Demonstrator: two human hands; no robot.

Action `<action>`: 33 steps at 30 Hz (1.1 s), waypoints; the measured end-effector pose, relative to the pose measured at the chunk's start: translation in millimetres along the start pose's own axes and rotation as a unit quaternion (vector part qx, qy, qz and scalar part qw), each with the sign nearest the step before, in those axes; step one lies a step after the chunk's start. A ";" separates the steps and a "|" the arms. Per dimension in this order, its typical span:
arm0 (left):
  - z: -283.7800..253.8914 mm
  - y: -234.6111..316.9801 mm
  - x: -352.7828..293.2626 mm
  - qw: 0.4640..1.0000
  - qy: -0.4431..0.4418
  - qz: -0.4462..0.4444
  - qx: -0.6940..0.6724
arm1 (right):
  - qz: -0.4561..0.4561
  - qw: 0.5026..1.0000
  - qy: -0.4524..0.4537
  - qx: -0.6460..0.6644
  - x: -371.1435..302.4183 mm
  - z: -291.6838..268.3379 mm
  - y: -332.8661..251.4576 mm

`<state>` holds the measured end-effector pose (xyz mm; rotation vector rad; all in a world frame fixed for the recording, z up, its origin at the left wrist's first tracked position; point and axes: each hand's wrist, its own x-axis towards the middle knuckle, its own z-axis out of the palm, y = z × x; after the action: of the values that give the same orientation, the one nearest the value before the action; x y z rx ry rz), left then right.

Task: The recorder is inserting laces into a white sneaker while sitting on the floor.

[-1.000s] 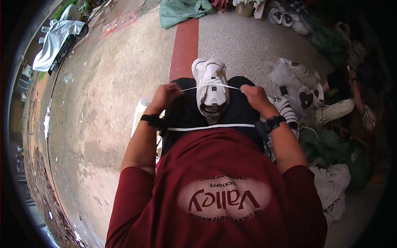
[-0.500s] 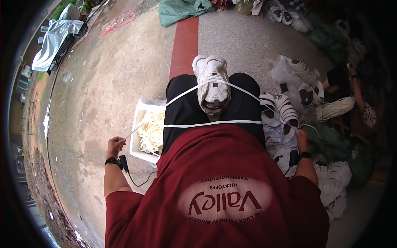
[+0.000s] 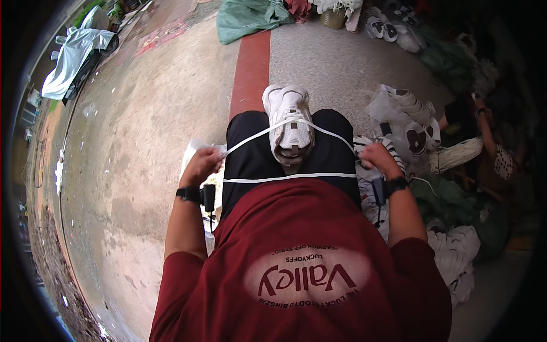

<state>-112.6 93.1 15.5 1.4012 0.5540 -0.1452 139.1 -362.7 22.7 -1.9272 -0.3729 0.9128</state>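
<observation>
- Head view, centre: one white shoe [image 3: 292,125] with brown accents, set between the thighs of dark trousers [image 3: 245,139].
- White lace [image 3: 250,138], one: crosses the shoe and slants down over both thighs, reaching the outer edge of each leg near a hand.
- White cord [image 3: 290,176], one: runs across the lap, just beyond the hem of a dark red shirt [image 3: 228,256].
- Left hand [image 3: 204,164]: fingers curled, slightly blurred, beside the left thigh near the lace; whether it pinches the lace, cannot tell.
- Right hand [image 3: 380,158]: fingers curled in, beside the right thigh near the lace's other side; whether it pinches anything, cannot tell.
- Black wristbands [image 3: 188,194], one on each wrist.
- White tub [image 3: 189,153]: left of the trousers, partly hidden by the left hand and forearm.
- Brown-and-white shoes [image 3: 416,137], several, partly in clear plastic, on the right.
- Pale bundle of strands [image 3: 456,155], near those shoes; beside it, a co-worker's arm [image 3: 487,134].
- Green sack [image 3: 254,21], far end of a red floor stripe [image 3: 249,74].
- Motorcycle under a silver cover [image 3: 77,54], upper left.
</observation>
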 end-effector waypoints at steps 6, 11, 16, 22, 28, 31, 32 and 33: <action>96.6 70.9 69.7 0.963 -0.217 0.051 0.150 | -0.215 0.973 -0.078 -0.026 84.0 63.7 -73.3; 109.7 45.1 113.2 0.986 -0.081 0.129 0.067 | -0.269 0.950 0.157 0.024 120.2 99.3 -68.0; 108.9 35.0 114.3 0.980 -0.079 0.175 0.053 | -0.244 0.956 0.157 0.049 113.1 102.0 -72.7; 109.5 34.8 108.9 0.977 -0.062 0.192 0.071 | -0.168 0.968 0.083 0.169 102.3 98.7 -78.6; 113.6 37.8 104.1 0.975 -0.054 0.205 0.063 | -0.176 0.957 0.099 0.210 106.6 103.3 -75.5; 113.7 38.0 102.9 0.975 -0.047 0.206 0.063 | -0.241 0.924 0.259 -0.144 108.5 114.7 -77.4; 113.4 37.2 103.0 0.975 -0.045 0.207 0.062 | -0.241 0.925 0.259 -0.143 109.6 115.7 -78.1; 114.0 36.6 103.3 0.975 -0.044 0.207 0.063 | -0.231 0.928 0.254 -0.147 111.7 115.8 -79.8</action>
<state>24.1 13.8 9.2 1.5959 0.1734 0.0939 139.1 -183.8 8.4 -2.1260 -0.6407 0.0371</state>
